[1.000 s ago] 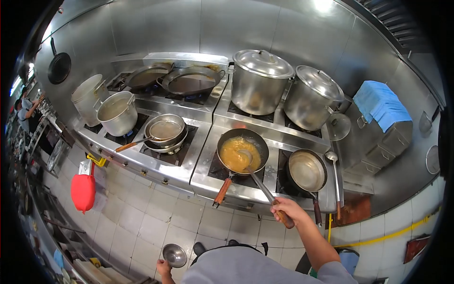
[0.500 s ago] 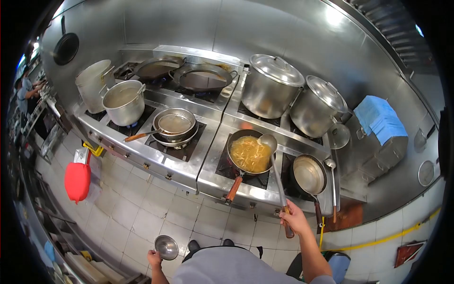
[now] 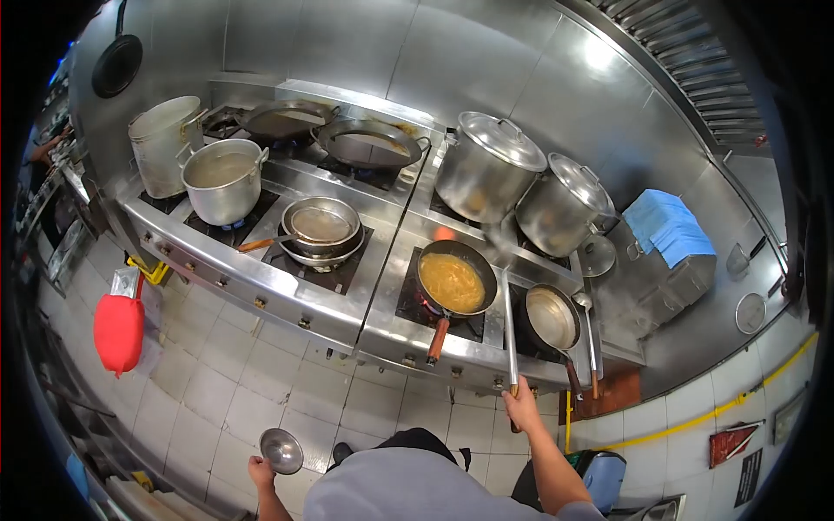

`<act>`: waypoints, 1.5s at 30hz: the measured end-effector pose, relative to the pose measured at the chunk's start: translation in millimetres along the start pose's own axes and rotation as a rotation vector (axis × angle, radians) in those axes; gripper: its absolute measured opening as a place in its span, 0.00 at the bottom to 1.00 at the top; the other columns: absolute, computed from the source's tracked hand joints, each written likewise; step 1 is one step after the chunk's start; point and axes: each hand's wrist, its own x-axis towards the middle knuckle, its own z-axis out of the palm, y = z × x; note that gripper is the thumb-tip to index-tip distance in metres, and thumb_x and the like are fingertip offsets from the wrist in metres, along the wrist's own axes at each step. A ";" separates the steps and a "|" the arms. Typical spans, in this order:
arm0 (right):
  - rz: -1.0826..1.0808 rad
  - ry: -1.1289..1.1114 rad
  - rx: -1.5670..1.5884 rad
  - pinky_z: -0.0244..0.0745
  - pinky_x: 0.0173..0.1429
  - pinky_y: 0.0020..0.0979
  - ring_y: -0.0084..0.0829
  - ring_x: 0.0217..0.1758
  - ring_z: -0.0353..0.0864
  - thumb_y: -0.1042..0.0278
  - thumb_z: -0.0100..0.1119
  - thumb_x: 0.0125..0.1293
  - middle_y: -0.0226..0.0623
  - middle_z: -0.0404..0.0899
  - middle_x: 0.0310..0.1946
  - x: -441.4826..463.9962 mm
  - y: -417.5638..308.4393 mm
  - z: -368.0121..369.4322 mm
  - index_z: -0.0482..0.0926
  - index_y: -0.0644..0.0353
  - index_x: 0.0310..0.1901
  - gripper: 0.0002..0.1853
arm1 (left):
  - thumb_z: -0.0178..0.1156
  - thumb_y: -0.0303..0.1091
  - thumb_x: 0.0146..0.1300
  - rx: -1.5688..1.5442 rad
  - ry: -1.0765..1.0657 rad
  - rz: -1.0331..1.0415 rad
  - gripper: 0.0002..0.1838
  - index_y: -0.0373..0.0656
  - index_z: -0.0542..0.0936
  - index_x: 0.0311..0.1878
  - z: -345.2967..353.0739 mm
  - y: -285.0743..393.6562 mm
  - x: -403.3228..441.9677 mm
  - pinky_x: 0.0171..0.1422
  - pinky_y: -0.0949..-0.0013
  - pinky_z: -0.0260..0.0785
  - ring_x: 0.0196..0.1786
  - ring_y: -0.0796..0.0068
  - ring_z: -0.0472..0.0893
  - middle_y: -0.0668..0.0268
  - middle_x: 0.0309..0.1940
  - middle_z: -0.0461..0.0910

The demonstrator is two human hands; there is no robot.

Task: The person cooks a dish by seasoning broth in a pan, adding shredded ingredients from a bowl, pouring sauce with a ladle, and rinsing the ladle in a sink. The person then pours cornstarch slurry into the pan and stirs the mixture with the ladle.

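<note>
My right hand point(image 3: 521, 406) is closed round the wooden handle of a long ladle point(image 3: 511, 334). The ladle's shaft rises past the right side of a black frying pan point(image 3: 441, 326), and its head is smeared by motion near the pan's upper right. Yellow-brown soup with thin strands point(image 3: 452, 283) fills the pan, which sits on a lit burner. Low on the left, my left hand point(image 3: 261, 471) grips the rim of a small metal bowl point(image 3: 281, 451), held out over the floor. Inside, the bowl looks bare.
Two lidded stockpots point(image 3: 491, 169) stand behind the pan. To its right is another pan point(image 3: 552, 318) with a second ladle point(image 3: 591, 347) beside it. Pots and a strainer point(image 3: 320, 221) occupy the left burners. Blue cloths point(image 3: 669, 227) cover a metal box at the right.
The ladle's head has left the soup and moved to the right of the pan's rim. My left hand still holds the bowl. The whole view has shifted slightly.
</note>
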 end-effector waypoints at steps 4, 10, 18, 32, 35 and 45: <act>0.422 -0.228 0.402 0.65 0.15 0.24 0.20 0.15 0.67 0.75 0.55 0.65 0.29 0.68 0.20 -9.2 -46.0 1.9 0.65 0.56 0.55 0.18 | 0.56 0.22 0.52 -0.109 -0.005 0.017 0.09 0.42 0.65 0.27 -9.2 1.9 12.3 0.13 0.69 0.63 0.14 0.74 0.68 0.65 0.17 0.68; 0.401 -0.220 0.834 0.64 0.16 0.25 0.19 0.14 0.65 0.71 0.58 0.65 0.26 0.66 0.20 -2.7 -100.8 27.2 0.66 0.55 0.44 0.12 | 0.56 0.22 0.52 -0.080 0.040 0.001 0.09 0.42 0.64 0.28 -33.7 -19.6 -6.5 0.13 0.68 0.64 0.14 0.74 0.69 0.64 0.17 0.68; 0.232 -0.981 0.856 0.65 0.22 0.27 0.20 0.18 0.69 0.65 0.62 0.64 0.25 0.66 0.18 0.6 -225.4 104.3 0.68 0.57 0.40 0.12 | 0.60 0.28 0.48 0.327 0.335 0.201 0.09 0.36 0.69 0.23 -120.7 -85.6 -29.3 0.30 0.60 0.66 0.22 0.69 0.69 0.61 0.17 0.71; 0.215 -1.861 0.202 0.69 0.24 0.27 0.21 0.21 0.70 0.58 0.60 0.63 0.26 0.70 0.20 -15.5 -366.9 401.4 0.71 0.54 0.25 0.14 | 0.63 0.31 0.46 0.155 0.655 -0.109 0.12 0.37 0.68 0.21 -151.1 -108.2 -94.2 0.31 0.59 0.66 0.21 0.67 0.66 0.60 0.16 0.71; 0.517 -1.818 0.136 0.68 0.26 0.25 0.20 0.23 0.69 0.58 0.62 0.63 0.24 0.69 0.21 -4.4 -392.6 447.2 0.70 0.52 0.25 0.14 | 0.63 0.31 0.46 0.101 0.675 -0.141 0.12 0.38 0.68 0.21 -154.1 -99.5 -99.2 0.31 0.60 0.66 0.21 0.68 0.66 0.61 0.16 0.71; 0.611 -1.840 0.046 0.66 0.27 0.25 0.21 0.23 0.68 0.58 0.58 0.65 0.24 0.68 0.22 -9.7 -524.6 599.3 0.68 0.50 0.28 0.12 | 0.62 0.29 0.49 -0.204 0.996 -0.376 0.09 0.40 0.71 0.24 -219.7 -5.2 -12.8 0.27 0.69 0.66 0.23 0.78 0.69 0.70 0.18 0.70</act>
